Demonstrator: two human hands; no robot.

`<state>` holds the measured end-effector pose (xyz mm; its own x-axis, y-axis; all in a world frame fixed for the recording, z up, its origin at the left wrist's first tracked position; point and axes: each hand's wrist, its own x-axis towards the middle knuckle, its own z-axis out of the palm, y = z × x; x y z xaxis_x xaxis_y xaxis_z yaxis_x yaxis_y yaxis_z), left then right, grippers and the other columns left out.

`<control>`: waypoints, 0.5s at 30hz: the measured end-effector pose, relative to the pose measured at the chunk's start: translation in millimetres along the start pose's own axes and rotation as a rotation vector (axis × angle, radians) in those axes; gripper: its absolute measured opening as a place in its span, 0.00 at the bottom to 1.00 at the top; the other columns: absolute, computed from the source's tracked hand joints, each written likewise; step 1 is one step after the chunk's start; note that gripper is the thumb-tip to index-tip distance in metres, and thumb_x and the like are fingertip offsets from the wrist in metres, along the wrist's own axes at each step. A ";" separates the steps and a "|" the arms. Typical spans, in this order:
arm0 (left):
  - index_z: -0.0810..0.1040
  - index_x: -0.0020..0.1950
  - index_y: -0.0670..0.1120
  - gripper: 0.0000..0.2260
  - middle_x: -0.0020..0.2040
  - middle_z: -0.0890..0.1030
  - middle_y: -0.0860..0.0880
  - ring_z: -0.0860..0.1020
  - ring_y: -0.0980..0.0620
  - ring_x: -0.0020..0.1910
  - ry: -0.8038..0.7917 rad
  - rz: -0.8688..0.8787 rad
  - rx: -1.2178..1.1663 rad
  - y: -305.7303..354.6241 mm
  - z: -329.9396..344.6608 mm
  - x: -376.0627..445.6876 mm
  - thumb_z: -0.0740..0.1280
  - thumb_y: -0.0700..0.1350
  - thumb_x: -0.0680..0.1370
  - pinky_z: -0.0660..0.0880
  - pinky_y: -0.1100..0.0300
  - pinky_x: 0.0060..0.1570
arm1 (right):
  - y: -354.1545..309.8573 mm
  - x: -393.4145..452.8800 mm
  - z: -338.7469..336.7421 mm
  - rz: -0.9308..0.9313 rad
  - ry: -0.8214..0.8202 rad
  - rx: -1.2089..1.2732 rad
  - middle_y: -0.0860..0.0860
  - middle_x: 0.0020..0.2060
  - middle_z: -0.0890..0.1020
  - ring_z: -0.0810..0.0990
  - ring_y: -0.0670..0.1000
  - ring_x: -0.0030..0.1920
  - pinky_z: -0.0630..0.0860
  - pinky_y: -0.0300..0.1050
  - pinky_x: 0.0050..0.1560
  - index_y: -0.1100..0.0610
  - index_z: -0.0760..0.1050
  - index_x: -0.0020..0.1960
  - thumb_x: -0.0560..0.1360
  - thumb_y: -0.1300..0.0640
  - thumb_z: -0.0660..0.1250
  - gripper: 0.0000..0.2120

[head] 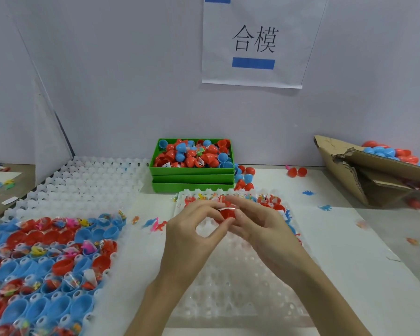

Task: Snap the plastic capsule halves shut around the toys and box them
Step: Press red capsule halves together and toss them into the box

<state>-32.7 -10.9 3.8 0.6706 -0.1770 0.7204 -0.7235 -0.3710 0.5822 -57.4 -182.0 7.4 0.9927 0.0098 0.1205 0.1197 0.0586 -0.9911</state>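
1. Both hands meet over the clear tray (240, 282) in the middle of the tabletop (337, 251). They hold one red capsule (224, 214) between them, up in the air just above the tray.
2. The left hand (192, 229) curls its fingers and thumb around the left side of the capsule. Its grip is grasping the capsule.
3. The right hand (260, 224) pinches the right side with fingertips on top and thumb below. Its grip is grasping the same capsule too.
4. A thin shiny line shows across the capsule. I think that is where the two halves meet, and they are being pushed together. I cannot tell if it has clicked shut yet.
5. The capsule looks small, light and hard, with a smooth, slippery shell. A thin shell like that may bend or pop open if squeezed in the wrong spot. It is best to hold each half by its round end and push straight toward the seam.
6. More filled halves sit at the far end of the clear tray. A big tray on the left (49, 263) holds many blue and red halves with little toys in them.
7. A green box (192, 169) with loose halves and toys stands behind the hands.
8. A cardboard box (364, 173) on the right holds closed capsules. I think this one goes there next.
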 end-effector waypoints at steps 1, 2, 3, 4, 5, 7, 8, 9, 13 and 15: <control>0.84 0.47 0.45 0.06 0.51 0.86 0.53 0.84 0.56 0.53 -0.003 0.004 -0.011 0.4 0.5 -0.9 0.79 0.45 0.74 0.80 0.63 0.57 | -0.7 0.0 -0.4 -0.019 0.015 -0.004 0.46 0.62 0.85 0.85 0.50 0.60 0.81 0.40 0.59 0.51 0.78 0.70 0.81 0.53 0.67 0.18; 0.84 0.49 0.46 0.08 0.51 0.85 0.53 0.84 0.55 0.52 -0.005 -0.005 -0.033 0.7 0.5 -1.6 0.79 0.45 0.74 0.80 0.63 0.56 | -1.6 -0.3 -0.5 -0.039 0.031 -0.019 0.47 0.61 0.85 0.85 0.50 0.60 0.81 0.41 0.61 0.51 0.79 0.69 0.81 0.52 0.68 0.17; 0.83 0.52 0.46 0.10 0.51 0.85 0.54 0.84 0.55 0.52 -0.005 -0.026 -0.061 1.8 0.4 -2.0 0.79 0.46 0.75 0.80 0.64 0.55 | -2.8 -0.6 -0.4 -0.049 0.042 -0.037 0.46 0.60 0.85 0.85 0.49 0.60 0.80 0.42 0.62 0.50 0.80 0.69 0.80 0.52 0.68 0.17; 0.82 0.54 0.47 0.11 0.51 0.85 0.56 0.84 0.55 0.52 -0.002 -0.049 -0.090 3.1 0.2 -1.7 0.78 0.47 0.75 0.80 0.65 0.55 | -4.1 -1.0 -0.1 -0.053 0.047 -0.056 0.45 0.61 0.85 0.85 0.48 0.60 0.80 0.44 0.63 0.48 0.80 0.68 0.80 0.52 0.69 0.17; 0.83 0.56 0.47 0.11 0.51 0.85 0.57 0.84 0.56 0.52 0.003 -0.061 -0.106 3.8 0.0 -1.5 0.77 0.48 0.76 0.80 0.66 0.54 | -5.1 -1.6 0.1 -0.055 0.048 -0.069 0.44 0.61 0.85 0.85 0.47 0.60 0.80 0.46 0.64 0.48 0.80 0.68 0.80 0.53 0.69 0.17; 0.84 0.56 0.47 0.08 0.51 0.85 0.56 0.84 0.56 0.52 0.023 -0.017 -0.056 4.0 0.4 -0.2 0.75 0.46 0.78 0.80 0.65 0.54 | -6.4 -3.1 1.3 -0.068 0.038 -0.095 0.43 0.62 0.85 0.85 0.46 0.60 0.80 0.47 0.65 0.48 0.80 0.69 0.81 0.55 0.69 0.17; 0.85 0.55 0.46 0.07 0.50 0.85 0.55 0.83 0.56 0.51 0.034 0.016 -0.016 3.1 0.6 0.5 0.75 0.44 0.78 0.80 0.65 0.54 | -6.5 -3.7 2.3 -0.079 0.038 -0.121 0.43 0.62 0.85 0.85 0.46 0.60 0.80 0.46 0.65 0.48 0.79 0.69 0.81 0.57 0.69 0.17; 0.86 0.53 0.45 0.05 0.50 0.84 0.54 0.83 0.56 0.51 0.045 0.030 0.013 2.0 0.6 0.9 0.75 0.42 0.78 0.79 0.65 0.54 | -6.5 -3.9 3.5 -0.088 0.044 -0.155 0.42 0.62 0.84 0.85 0.44 0.60 0.79 0.45 0.65 0.47 0.79 0.70 0.81 0.58 0.69 0.18; 0.84 0.54 0.42 0.04 0.51 0.82 0.49 0.80 0.55 0.50 -0.009 0.062 0.135 -3.8 -2.3 1.6 0.72 0.39 0.80 0.76 0.70 0.55 | -6.1 -3.2 7.1 -0.129 0.057 -0.314 0.40 0.61 0.84 0.82 0.41 0.62 0.79 0.45 0.66 0.47 0.78 0.71 0.81 0.60 0.69 0.20; 0.83 0.56 0.40 0.07 0.51 0.80 0.46 0.78 0.53 0.49 -0.083 0.167 0.239 -7.7 -4.1 1.7 0.68 0.37 0.80 0.73 0.74 0.55 | -3.8 -3.6 7.6 -0.160 0.055 -0.400 0.41 0.62 0.84 0.81 0.41 0.63 0.79 0.44 0.66 0.49 0.77 0.72 0.81 0.62 0.68 0.21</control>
<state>-26.7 -4.5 2.1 0.5640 -0.3237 0.7597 -0.7721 -0.5331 0.3460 -61.5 -174.6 11.2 0.9591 -0.0220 0.2821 0.2586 -0.3369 -0.9053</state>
